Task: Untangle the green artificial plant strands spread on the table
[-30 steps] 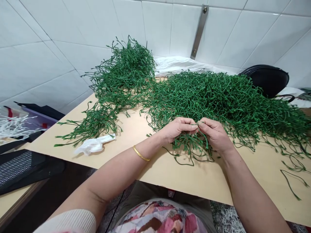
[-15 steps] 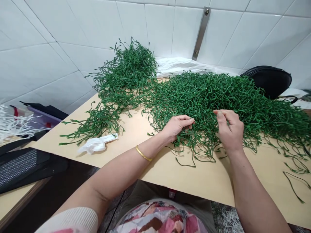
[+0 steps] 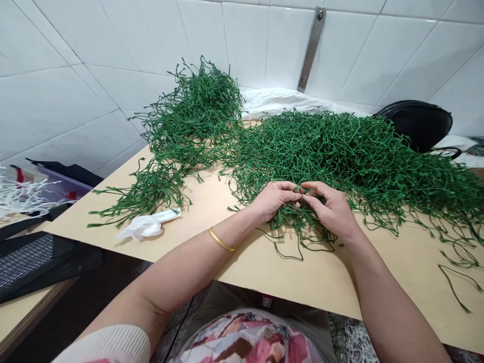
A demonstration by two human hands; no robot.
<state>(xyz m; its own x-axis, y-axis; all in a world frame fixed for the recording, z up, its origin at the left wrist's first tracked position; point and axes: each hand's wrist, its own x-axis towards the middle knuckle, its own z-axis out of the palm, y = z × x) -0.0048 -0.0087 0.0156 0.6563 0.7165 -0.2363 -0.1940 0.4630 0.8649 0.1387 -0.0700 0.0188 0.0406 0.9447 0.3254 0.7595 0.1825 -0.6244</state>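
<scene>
A large heap of green cords (image 3: 325,146) with knotted ends spreads over the pale tabletop (image 3: 242,257). At its front edge my left hand (image 3: 275,200) is closed in a pinch on a green cord. My right hand (image 3: 330,206) meets it fingertip to fingertip, its thumb and forefinger pinched on the same cord. Loose green cords lie under and just in front of both hands. A smaller pile of green cords (image 3: 200,101) stands at the back left, with a thin bunch (image 3: 143,194) trailing toward the table's left edge.
A knotted white plastic piece (image 3: 147,226) lies at the table's left. A black bag (image 3: 418,123) leans at the back right, near the white tiled wall. White plastic sheeting (image 3: 280,101) runs behind the heap. White cords (image 3: 30,194) and dark items are beyond the left edge.
My right hand has moved left and down, from above the heap to my left hand, and their fingertips now meet. My left hand has hardly moved.
</scene>
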